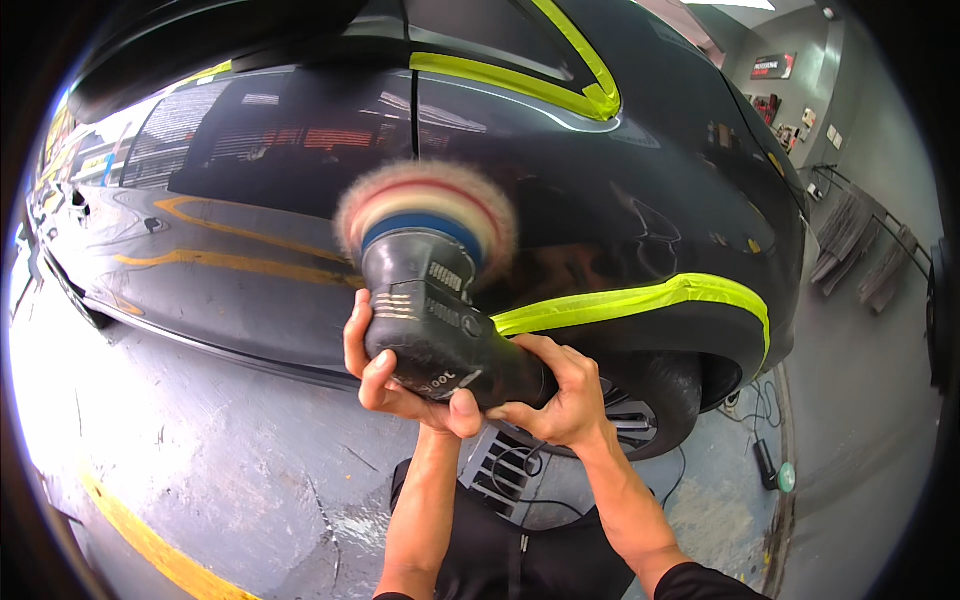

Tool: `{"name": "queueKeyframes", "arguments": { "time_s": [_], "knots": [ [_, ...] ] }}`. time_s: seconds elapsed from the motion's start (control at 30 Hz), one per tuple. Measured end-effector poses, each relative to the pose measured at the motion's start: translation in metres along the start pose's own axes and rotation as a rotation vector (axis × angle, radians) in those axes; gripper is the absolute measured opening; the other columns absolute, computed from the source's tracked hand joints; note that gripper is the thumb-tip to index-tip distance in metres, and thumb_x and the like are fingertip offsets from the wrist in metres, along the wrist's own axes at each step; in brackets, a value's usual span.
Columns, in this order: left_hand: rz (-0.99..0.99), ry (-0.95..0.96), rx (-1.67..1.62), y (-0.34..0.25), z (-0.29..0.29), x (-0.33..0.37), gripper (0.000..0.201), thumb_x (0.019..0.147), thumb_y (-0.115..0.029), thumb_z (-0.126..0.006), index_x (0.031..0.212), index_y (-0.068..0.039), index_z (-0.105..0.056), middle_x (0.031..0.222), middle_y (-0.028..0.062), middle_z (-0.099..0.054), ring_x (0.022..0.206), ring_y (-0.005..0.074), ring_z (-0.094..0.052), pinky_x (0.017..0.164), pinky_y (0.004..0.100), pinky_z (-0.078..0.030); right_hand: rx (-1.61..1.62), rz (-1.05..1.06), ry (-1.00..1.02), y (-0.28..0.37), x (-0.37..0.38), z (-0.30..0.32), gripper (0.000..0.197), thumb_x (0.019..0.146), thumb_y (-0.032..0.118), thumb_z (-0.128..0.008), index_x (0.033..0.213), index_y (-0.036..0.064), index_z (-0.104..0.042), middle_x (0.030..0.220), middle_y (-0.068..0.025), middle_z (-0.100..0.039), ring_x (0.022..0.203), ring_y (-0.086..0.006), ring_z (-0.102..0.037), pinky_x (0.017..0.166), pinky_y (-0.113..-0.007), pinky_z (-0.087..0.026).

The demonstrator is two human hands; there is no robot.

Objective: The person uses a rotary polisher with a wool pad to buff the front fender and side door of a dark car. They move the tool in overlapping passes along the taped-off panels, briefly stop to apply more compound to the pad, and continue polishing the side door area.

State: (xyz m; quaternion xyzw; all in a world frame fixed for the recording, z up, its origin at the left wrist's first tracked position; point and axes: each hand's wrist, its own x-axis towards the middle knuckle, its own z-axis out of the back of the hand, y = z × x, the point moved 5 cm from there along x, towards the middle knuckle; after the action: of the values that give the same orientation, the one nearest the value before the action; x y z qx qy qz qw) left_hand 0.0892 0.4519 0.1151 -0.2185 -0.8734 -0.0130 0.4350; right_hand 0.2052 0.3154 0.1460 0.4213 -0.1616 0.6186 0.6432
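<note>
A black polisher (430,325) is gripped in both my hands, its head tilted up against the side of a dark car (590,200). Its round woolly pad (430,190), pale with a red ring and a blue backing, meets the rear panel near the door seam, and its edge looks blurred. My left hand (405,395) cups the polisher's body from below and the left, fingers curled round it. Around the rear end of the handle, my right hand (565,390) is closed. Where the pad touches the paint is hidden behind the pad.
Yellow-green tape lines the window (500,75) and the wheel arch (690,290). Below the arch is the rear wheel (660,400). On the floor lie cables, a floor grate (500,465) and another hand tool (768,465). Grey cloths (850,235) hang on a rack at right.
</note>
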Motion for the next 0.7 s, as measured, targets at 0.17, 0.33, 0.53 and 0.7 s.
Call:
{"name": "queueKeyframes", "arguments": {
  "time_s": [0.17, 0.33, 0.53, 0.7],
  "knots": [
    [0.061, -0.068, -0.026, 0.004, 0.009, 0.006, 0.073, 0.089, -0.056, -0.067, 0.147, -0.021, -0.038, 0.157, 0.0317, -0.036, 0.144, 0.0515, -0.047, 0.111, 0.0628, -0.056, -0.019, 0.009, 0.017, 0.013, 0.012, -0.005, 0.074, 0.066, 0.054, -0.099, 0.117, 0.0053, -0.076, 0.096, -0.0122, -0.08, 0.081, -0.0339, -0.078, 0.075, -0.04, -0.061],
    [0.075, -0.112, 0.001, 0.008, 0.016, 0.009, 0.074, 0.089, -0.058, -0.067, 0.148, -0.023, -0.038, 0.158, 0.0322, -0.036, 0.144, 0.0496, -0.047, 0.111, 0.0614, -0.055, -0.026, 0.028, 0.042, 0.019, 0.019, -0.008, 0.072, 0.067, 0.052, -0.099, 0.117, 0.0059, -0.076, 0.094, -0.0129, -0.08, 0.079, -0.0329, -0.078, 0.074, -0.039, -0.061],
    [0.055, -0.119, 0.018, 0.007, 0.013, 0.009, 0.076, 0.088, -0.059, -0.067, 0.147, -0.02, -0.039, 0.156, 0.0326, -0.039, 0.141, 0.0503, -0.049, 0.111, 0.0632, -0.053, -0.03, -0.003, 0.049, 0.02, 0.02, -0.004, 0.072, 0.066, 0.053, -0.099, 0.115, 0.0054, -0.077, 0.096, -0.0142, -0.08, 0.082, -0.0342, -0.078, 0.076, -0.041, -0.062],
    [-0.057, 0.075, 0.071, -0.018, -0.021, 0.0, 0.073, 0.085, -0.053, -0.066, 0.142, -0.015, -0.04, 0.15, 0.0343, -0.045, 0.138, 0.0506, -0.051, 0.113, 0.0647, -0.049, 0.051, -0.116, -0.024, -0.011, -0.01, 0.025, 0.084, 0.067, 0.063, -0.096, 0.119, 0.0022, -0.074, 0.103, -0.0178, -0.08, 0.095, -0.036, -0.08, 0.086, -0.041, -0.063]
  ]
}}
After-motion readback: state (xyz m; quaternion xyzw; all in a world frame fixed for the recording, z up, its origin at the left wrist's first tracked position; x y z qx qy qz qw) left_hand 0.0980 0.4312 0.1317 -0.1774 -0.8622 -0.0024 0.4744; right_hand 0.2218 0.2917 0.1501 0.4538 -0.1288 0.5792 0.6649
